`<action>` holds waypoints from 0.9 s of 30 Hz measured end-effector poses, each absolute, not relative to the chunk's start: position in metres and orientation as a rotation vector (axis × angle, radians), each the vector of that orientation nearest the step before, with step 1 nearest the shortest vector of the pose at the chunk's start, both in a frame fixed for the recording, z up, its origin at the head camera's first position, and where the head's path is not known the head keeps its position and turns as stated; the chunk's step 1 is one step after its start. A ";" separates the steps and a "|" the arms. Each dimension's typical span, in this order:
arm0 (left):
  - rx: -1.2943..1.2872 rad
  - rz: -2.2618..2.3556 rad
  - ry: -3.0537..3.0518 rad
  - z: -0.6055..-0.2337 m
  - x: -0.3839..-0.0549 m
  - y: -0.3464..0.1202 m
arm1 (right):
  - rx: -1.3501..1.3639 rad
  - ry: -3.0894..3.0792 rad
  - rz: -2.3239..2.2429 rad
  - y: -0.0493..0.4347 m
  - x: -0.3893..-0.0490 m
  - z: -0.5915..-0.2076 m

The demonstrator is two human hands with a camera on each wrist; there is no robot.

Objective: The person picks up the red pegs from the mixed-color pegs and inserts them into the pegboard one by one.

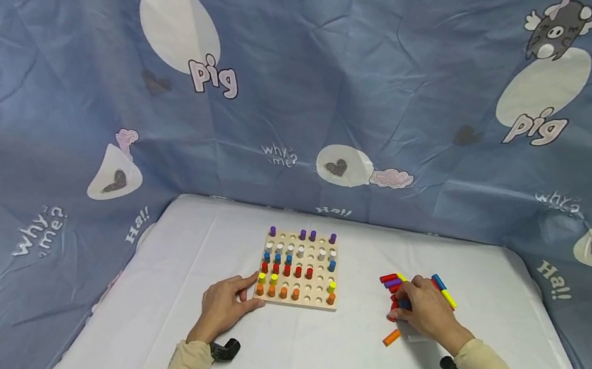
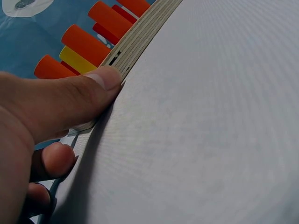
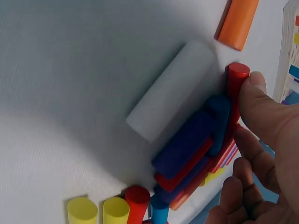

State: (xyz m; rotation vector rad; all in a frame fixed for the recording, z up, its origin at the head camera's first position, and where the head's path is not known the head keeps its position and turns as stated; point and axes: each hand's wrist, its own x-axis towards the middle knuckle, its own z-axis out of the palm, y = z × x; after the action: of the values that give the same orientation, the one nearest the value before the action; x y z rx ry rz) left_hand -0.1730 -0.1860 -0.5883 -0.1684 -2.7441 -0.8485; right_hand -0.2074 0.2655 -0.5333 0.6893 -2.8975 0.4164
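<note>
A wooden pegboard (image 1: 321,287) with rows of coloured pegs stands on the table. My left hand (image 1: 223,302) grips its near left corner, thumb on the front edge and fingers by the left side. The left wrist view shows the thumb (image 2: 105,79) pressed on the board's layered edge (image 2: 135,44), beneath orange pegs (image 2: 84,44). My right hand (image 1: 429,309) is over a pile of loose pegs, fingers relaxed. Its thumb touches a standing-looking red peg (image 3: 237,86), with the index fingertip near that peg's lower end. Blue pegs (image 3: 187,144) lie against it.
A white peg (image 3: 173,91) and an orange peg (image 1: 391,337) lie on the near side of the pile. Beyond the right hand are a blue peg (image 1: 439,282) and a yellow peg (image 1: 448,298). Patterned blue cloth (image 1: 311,85) hangs behind the white tabletop (image 1: 299,357).
</note>
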 end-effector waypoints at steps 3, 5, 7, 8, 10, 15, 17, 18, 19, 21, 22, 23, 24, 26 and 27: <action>-0.158 -0.849 -2.747 -0.588 -0.173 -0.186 | 0.684 -2.892 0.435 0.263 -0.206 -0.534; -0.156 -0.849 -2.750 -0.588 -0.174 -0.186 | 0.671 -2.885 0.441 0.261 -0.205 -0.535; -0.153 -0.853 -2.750 -0.587 -0.173 -0.186 | 0.674 -2.868 0.443 0.259 -0.203 -0.537; -0.153 -0.854 -2.750 -0.587 -0.173 -0.186 | 0.675 -2.862 0.444 0.258 -0.202 -0.537; -0.153 -0.861 -2.750 -0.588 -0.172 -0.186 | 0.675 -2.853 0.436 0.257 -0.200 -0.539; -0.157 -0.863 -2.747 -0.588 -0.172 -0.187 | 0.671 -2.826 0.387 0.252 -0.196 -0.543; -0.159 -0.858 -2.747 -0.588 -0.172 -0.187 | 0.669 -2.814 0.385 0.250 -0.195 -0.544; -0.158 -0.856 -2.747 -0.588 -0.172 -0.187 | 0.671 -2.811 0.387 0.249 -0.194 -0.544; -0.156 -0.855 -2.750 -0.588 -0.172 -0.187 | 0.672 -2.810 0.390 0.248 -0.194 -0.545; -0.153 -0.855 -2.754 -0.587 -0.172 -0.187 | 0.680 -2.813 0.407 0.246 -0.194 -0.545; -0.153 -0.855 -2.756 -0.587 -0.172 -0.187 | 0.682 -2.818 0.420 0.245 -0.194 -0.546; -0.153 -0.857 -2.756 -0.587 -0.172 -0.187 | 0.688 -2.821 0.433 0.244 -0.194 -0.547; -0.153 -0.858 -2.757 -0.587 -0.172 -0.187 | 0.698 -2.820 0.446 0.243 -0.194 -0.548; -0.158 -0.859 -2.755 -0.588 -0.172 -0.187 | 0.721 -2.809 0.467 0.241 -0.194 -0.550; -0.159 -0.859 -2.753 -0.588 -0.172 -0.187 | 0.732 -2.801 0.473 0.240 -0.194 -0.551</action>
State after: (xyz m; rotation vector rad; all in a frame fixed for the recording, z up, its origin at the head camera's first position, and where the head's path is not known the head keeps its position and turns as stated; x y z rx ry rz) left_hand -0.1719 -0.1868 -0.5878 -0.1591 -2.7528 -0.8593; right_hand -0.1943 0.2399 -0.5512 0.7322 -2.8006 0.4729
